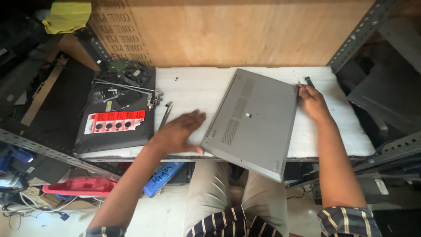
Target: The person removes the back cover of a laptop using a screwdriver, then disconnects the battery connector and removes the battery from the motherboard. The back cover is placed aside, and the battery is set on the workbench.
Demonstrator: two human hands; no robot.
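Laptop, grey, lies underside up on the white tabletop, right of centre, long axis running from the far edge down to the near edge, its near corner overhanging. Going left to right: a red blister card of coin cells rests on a dark opened laptop chassis at the left end. Left hand lies flat, fingers spread open, touching the grey laptop's left edge. Right hand, fingers curled, pinches a thin tool at the laptop's far right corner.
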